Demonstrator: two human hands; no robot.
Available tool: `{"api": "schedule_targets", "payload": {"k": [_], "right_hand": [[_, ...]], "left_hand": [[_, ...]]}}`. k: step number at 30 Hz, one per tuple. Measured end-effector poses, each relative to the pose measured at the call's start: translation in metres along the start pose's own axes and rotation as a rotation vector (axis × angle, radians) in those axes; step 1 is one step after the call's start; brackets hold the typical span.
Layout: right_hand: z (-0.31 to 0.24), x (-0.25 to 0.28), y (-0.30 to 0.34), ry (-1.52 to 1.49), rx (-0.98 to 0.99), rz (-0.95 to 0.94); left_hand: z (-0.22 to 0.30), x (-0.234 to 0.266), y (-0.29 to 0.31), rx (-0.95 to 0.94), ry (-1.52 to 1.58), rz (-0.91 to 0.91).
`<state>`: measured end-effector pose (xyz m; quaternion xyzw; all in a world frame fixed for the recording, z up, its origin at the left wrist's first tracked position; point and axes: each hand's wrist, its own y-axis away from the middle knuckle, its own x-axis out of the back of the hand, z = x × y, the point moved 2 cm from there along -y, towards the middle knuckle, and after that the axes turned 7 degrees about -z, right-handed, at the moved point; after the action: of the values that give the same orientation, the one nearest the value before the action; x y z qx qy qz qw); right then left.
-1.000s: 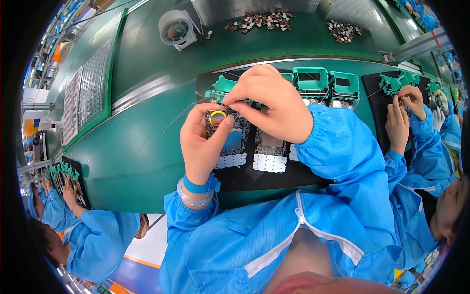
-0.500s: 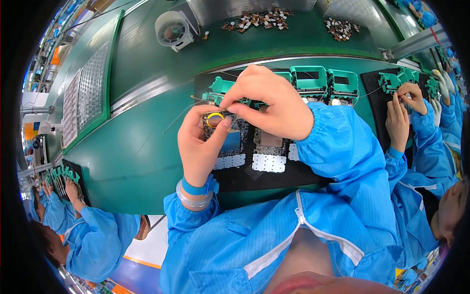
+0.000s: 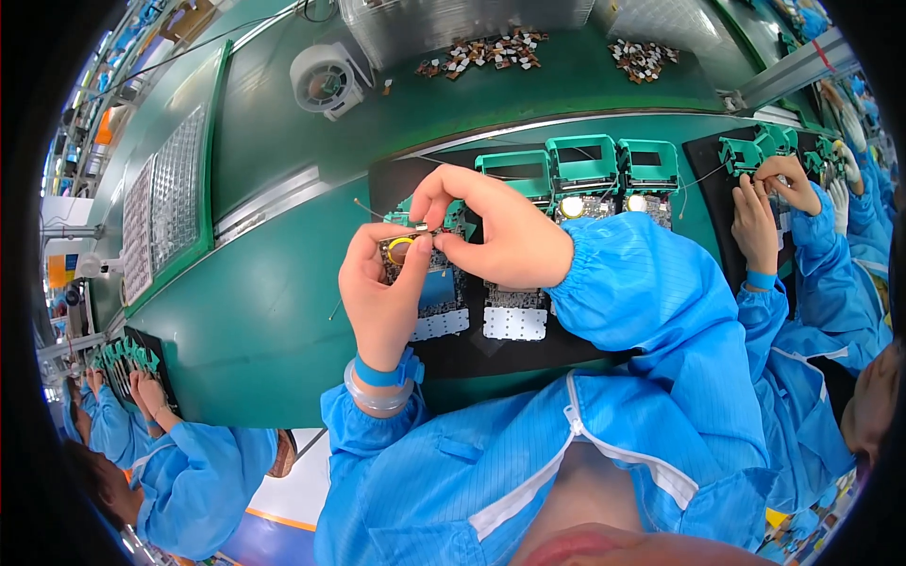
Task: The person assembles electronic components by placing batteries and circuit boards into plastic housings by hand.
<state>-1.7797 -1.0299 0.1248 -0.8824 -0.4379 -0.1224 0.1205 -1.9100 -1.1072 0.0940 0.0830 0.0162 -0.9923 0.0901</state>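
Observation:
My left hand (image 3: 377,297) has its thumb and fingers closed at the upper edge of a circuit board (image 3: 439,289), beside a yellow-ringed round part (image 3: 399,250). Meeting it there, my right hand (image 3: 510,231) is pinched, thumb against fingers. A small silvery piece (image 3: 421,226) shows between the fingertips; my fingers hide most of it. Thin wire (image 3: 370,209) sticks out to the left behind my left hand. A second circuit board (image 3: 514,323) lies under my right hand, partly covered by it.
Green plastic frames (image 3: 582,162) stand along the far side of the black mat (image 3: 453,360). Beyond them are a white reel (image 3: 327,83) and piles of small parts (image 3: 486,52). Clear trays (image 3: 176,179) lie at left. A co-worker's hands (image 3: 760,222) work at right.
My right hand has come lower and slightly left, with its fingertips still close to my left hand's. The thin wire at left has shifted. The whole view has moved slightly.

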Motion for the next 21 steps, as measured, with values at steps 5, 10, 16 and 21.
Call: {"api": "schedule_targets", "payload": {"k": [5,10,16,21], "right_hand": [[-0.001,0.03,-0.024,-0.109,-0.025,-0.109],[0.065,0.099,-0.064,0.726,-0.169,0.304],[0.099,0.091,-0.071,1.012,-0.107,0.392],[0.093,0.093,-0.069,0.965,-0.168,0.32]], "left_hand": [[0.003,0.006,0.0,0.041,0.038,0.038],[-0.004,0.008,-0.009,0.1,-0.005,0.059],[-0.018,0.013,-0.008,0.237,0.017,0.003],[-0.034,0.023,-0.011,0.233,-0.367,0.085]]}}
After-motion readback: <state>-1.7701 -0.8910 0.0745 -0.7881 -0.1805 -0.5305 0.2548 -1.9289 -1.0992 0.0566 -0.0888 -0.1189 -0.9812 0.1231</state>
